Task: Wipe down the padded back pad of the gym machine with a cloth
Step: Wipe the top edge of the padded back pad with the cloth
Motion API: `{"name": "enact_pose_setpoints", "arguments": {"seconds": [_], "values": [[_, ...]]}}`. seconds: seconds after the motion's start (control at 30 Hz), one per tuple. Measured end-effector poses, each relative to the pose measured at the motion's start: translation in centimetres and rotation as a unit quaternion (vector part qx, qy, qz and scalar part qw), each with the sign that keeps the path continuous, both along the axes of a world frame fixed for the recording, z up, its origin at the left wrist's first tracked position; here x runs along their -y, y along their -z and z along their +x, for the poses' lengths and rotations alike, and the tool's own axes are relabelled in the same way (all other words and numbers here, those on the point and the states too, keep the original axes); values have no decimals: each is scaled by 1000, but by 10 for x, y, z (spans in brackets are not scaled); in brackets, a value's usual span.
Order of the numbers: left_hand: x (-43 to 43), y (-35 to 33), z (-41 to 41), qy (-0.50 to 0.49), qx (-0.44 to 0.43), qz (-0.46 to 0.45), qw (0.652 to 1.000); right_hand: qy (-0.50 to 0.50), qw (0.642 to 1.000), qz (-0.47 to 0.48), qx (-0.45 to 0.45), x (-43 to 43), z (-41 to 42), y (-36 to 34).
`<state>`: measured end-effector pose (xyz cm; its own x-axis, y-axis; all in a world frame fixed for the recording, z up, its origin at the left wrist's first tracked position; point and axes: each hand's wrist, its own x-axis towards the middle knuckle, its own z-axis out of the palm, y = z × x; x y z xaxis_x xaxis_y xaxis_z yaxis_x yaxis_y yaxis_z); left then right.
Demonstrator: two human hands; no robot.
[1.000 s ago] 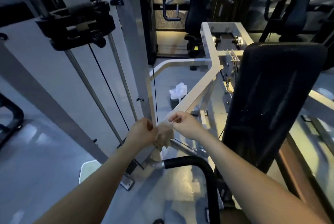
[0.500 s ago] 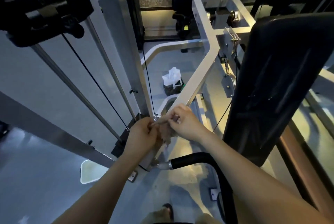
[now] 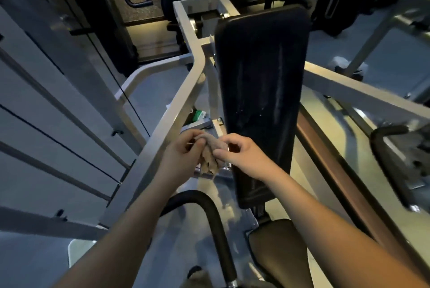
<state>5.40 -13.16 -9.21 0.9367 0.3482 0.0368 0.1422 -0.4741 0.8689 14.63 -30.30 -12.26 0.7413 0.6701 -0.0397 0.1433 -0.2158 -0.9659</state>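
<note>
The black padded back pad [image 3: 260, 92] stands upright in the middle of the view, with pale wet streaks on its face. A crumpled beige cloth [image 3: 210, 157] hangs between my two hands, just left of the pad's lower part. My left hand [image 3: 183, 155] grips the cloth's left side with curled fingers. My right hand [image 3: 242, 156] pinches its right edge, in front of the pad's lower left edge. The cloth is not on the pad's face.
A silver frame arm [image 3: 176, 110] slants up left of the pad, another [image 3: 363, 97] runs to the right. A black curved handle [image 3: 214, 222] sits below my hands, another [image 3: 386, 157] at right. The brown seat [image 3: 279, 252] lies below the pad. A green-and-white packet [image 3: 199, 115] lies on the floor.
The view has swung right, bringing the back pad to the centre. Both hands, still holding the cloth together, now sit at the pad's lower left edge.
</note>
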Motion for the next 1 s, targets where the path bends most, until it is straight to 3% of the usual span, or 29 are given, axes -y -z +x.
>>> {"name": "enact_pose_setpoints", "arguments": {"seconds": [0.27,0.47,0.57,0.7,0.83,1.0], "values": [[88,-6,72,-50,-28,27,998,107,994,18,18,118,66,-18],[107,-36,96,-84,-16,81,993,193,967,115,-117,146,124,-29],[100,-54,113,-90,-11,106,990,226,957,133,-125,147,147,-42],[85,-77,141,-77,6,147,986,279,952,118,-40,138,176,-60],[67,-101,174,-58,38,196,978,353,924,127,69,124,216,-104],[47,-130,215,-73,91,223,968,335,916,130,179,104,265,-157]]}}
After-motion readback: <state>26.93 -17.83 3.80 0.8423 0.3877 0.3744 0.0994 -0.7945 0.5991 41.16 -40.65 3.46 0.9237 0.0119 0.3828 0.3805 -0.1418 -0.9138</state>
